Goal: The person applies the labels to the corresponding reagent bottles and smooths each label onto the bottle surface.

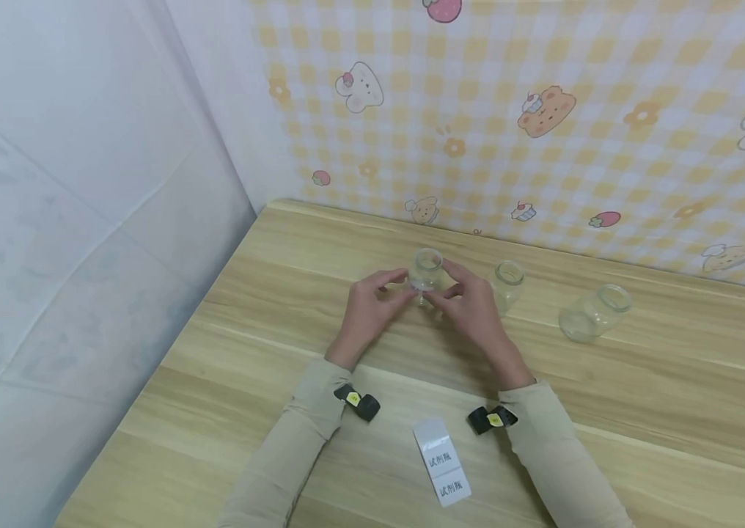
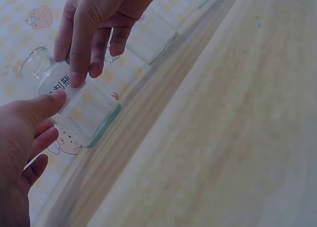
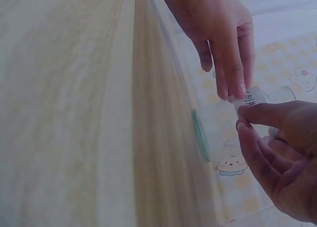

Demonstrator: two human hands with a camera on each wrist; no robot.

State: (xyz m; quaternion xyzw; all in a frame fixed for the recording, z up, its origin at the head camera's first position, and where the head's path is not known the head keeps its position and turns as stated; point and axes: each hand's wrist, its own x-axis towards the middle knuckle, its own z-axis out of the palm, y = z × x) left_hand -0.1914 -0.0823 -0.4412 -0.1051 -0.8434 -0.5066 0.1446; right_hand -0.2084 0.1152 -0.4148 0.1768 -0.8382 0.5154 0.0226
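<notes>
A small clear glass jar is held between both hands just above the wooden table, near its far middle. My left hand grips the jar from the left, with its thumb lying on a white printed label on the jar's side. My right hand holds it from the right, and its fingertips press on the same label. The right wrist view shows the label between the fingers of both hands. The jar has no lid.
Two more open glass jars sit to the right: one upright, one tipped on its side. A white backing strip with printed labels lies near the front edge. A checked wall backs the table; its left edge drops off.
</notes>
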